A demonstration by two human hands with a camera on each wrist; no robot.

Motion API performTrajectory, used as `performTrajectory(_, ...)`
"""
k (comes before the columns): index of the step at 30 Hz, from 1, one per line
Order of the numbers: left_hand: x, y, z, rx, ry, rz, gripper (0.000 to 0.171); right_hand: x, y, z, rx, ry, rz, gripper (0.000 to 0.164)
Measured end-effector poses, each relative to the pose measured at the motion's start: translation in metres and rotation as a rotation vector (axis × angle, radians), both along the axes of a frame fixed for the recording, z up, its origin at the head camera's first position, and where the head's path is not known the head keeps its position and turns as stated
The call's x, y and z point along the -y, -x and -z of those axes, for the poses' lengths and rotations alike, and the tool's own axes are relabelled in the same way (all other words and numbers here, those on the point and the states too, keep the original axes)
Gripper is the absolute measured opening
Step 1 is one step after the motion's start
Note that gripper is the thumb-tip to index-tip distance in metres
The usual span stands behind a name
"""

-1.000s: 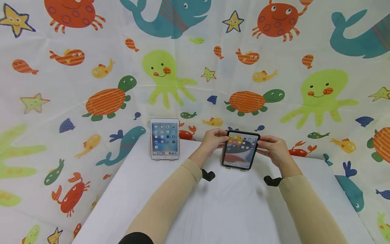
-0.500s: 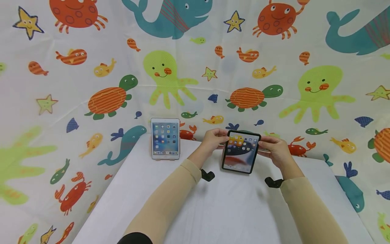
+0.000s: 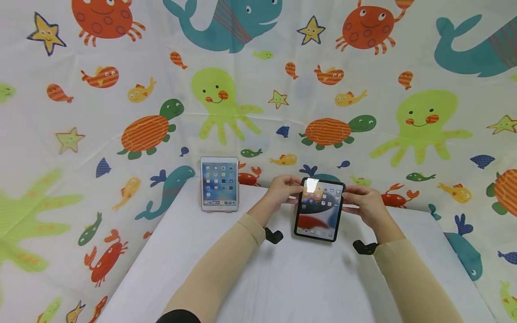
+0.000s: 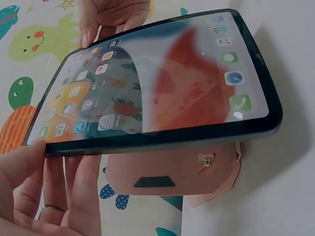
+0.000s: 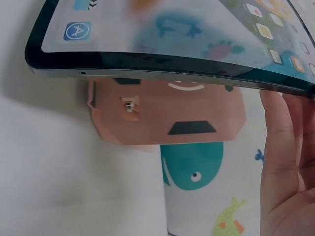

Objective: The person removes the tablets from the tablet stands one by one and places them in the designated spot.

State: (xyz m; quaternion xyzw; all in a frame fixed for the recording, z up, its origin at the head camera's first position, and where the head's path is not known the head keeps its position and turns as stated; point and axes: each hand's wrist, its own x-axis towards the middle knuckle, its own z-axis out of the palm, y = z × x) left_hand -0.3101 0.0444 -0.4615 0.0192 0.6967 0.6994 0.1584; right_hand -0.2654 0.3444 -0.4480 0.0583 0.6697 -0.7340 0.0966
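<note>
A dark-rimmed tablet, its screen lit with app icons, is held between both hands over the far part of the table. My left hand pinches its left edge near the top; in the left wrist view the thumb lies at the screen's border, the other fingers behind. On the opposite edge my right hand grips near the upper corner, fingers reaching behind the back. Behind the tablet stands a pink tablet stand, apart from the tablet in the right wrist view and hidden from the head view.
A white tablet with its screen on leans upright on another stand, left of my left hand. The white-covered table meets a cloth backdrop printed with sea animals just behind both tablets.
The dark-rimmed tablet has come off its stand and moved a little toward me, its lower edge now past the stand's ledge. Both hands moved with it. The white tablet stays put.
</note>
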Motion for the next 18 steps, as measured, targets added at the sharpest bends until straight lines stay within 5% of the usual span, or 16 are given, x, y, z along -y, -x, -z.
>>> performTrajectory(18, -0.001, -0.012, 0.019, 0.068, -0.030, 0.015, 0.015, -0.001, -0.015, 0.023, 0.059, -0.087, -0.001, 0.017)
